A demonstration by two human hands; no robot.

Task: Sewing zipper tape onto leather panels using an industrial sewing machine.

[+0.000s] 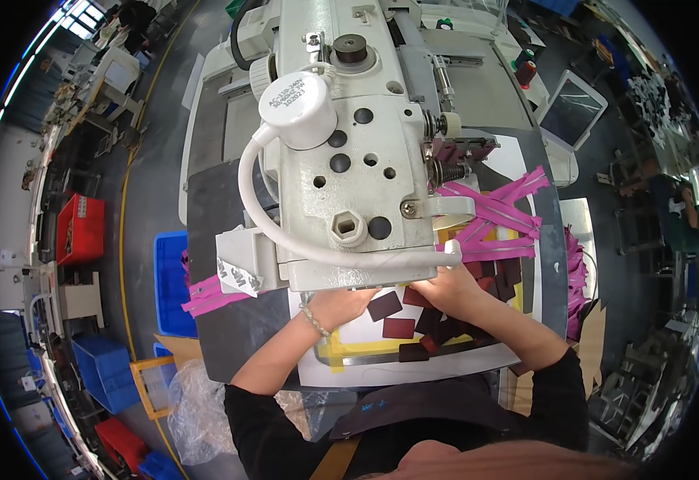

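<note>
A white industrial sewing machine (349,160) fills the middle of the view. My left hand (340,306), with a bead bracelet at the wrist, reaches under the machine's front edge; its fingertips are hidden there. My right hand (451,286) rests beside it, also partly tucked under the machine, touching dark maroon fabric pieces (401,326) that lie on a white and yellow work surface (349,352). Whether either hand pinches a piece is hidden. Pink zipper strips (500,218) lie piled to the right of the needle area.
More pink strips (213,294) hang off the table's left side above a blue bin (172,280). A red crate (81,228) stands far left. A tablet-like screen (573,108) sits at the upper right. A clear plastic bag (197,408) lies at the lower left.
</note>
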